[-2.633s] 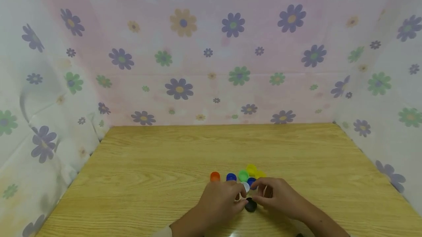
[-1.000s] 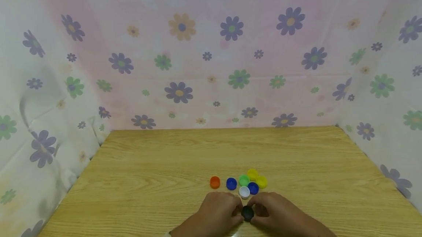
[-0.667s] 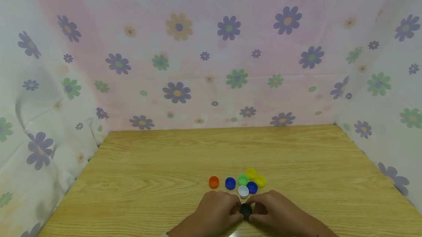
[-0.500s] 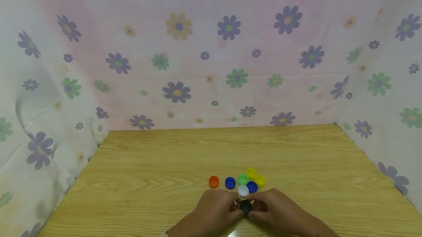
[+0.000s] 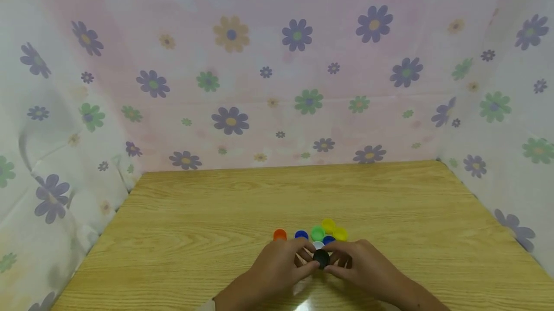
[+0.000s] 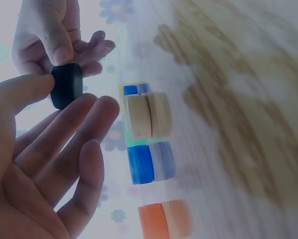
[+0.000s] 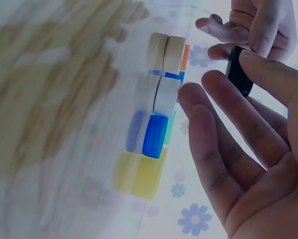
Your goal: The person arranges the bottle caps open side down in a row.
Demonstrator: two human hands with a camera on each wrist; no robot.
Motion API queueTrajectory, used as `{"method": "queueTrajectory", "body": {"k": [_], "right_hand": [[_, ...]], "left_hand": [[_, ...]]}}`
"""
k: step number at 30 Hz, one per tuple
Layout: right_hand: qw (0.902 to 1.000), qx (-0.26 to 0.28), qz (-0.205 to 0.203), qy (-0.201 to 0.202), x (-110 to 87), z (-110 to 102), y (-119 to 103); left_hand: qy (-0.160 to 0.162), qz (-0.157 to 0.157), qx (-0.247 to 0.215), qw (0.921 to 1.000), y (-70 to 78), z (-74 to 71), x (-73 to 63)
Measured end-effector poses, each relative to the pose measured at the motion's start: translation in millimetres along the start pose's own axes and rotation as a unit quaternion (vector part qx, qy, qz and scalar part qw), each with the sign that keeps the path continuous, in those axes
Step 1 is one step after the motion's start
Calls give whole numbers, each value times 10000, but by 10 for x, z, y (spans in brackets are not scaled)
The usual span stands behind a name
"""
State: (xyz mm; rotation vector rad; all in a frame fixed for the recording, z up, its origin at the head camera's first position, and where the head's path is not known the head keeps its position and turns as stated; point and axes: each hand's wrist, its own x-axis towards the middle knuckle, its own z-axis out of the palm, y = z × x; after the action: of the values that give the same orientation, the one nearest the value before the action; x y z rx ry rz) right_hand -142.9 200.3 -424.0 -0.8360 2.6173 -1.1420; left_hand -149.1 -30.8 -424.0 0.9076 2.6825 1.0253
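A round black bottle cap (image 5: 321, 259) is held up off the table between my two hands, its dark face toward the head camera. My left hand (image 5: 281, 263) pinches its left side with thumb and forefinger. On the other side, the thumb and forefinger of my right hand (image 5: 368, 267) grip the right edge. In both wrist views the remaining fingers of each hand are spread loosely below the cap. Just beyond it, a white cap (image 5: 318, 244) is partly covered. A cream cap (image 7: 176, 54) shows in the wrist views but is hidden in the head view.
On the wooden table (image 5: 195, 215) behind the hands lie an orange cap (image 5: 280, 234), a blue cap (image 5: 301, 235), a green cap (image 5: 318, 233), two yellow caps (image 5: 328, 226) and a dark blue cap (image 5: 329, 240). Flowered cloth (image 5: 259, 85) encloses the back and sides.
Both hands first closed in on the black cap from either side near the table's front. They have since raised it and moved it slightly forward, covering part of the white cap.
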Motion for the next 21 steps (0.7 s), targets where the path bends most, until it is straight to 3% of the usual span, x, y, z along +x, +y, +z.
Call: {"method": "queueTrajectory", "body": {"k": [11,21], "right_hand": [[9985,330,-114,415,-16,16,-22],[9956,819,-77,453,-22,33,-23]], "left_hand": [[294,118,-819,9961,-27,-22,9],[392,324,-841,9952,-32,-56,7]]}}
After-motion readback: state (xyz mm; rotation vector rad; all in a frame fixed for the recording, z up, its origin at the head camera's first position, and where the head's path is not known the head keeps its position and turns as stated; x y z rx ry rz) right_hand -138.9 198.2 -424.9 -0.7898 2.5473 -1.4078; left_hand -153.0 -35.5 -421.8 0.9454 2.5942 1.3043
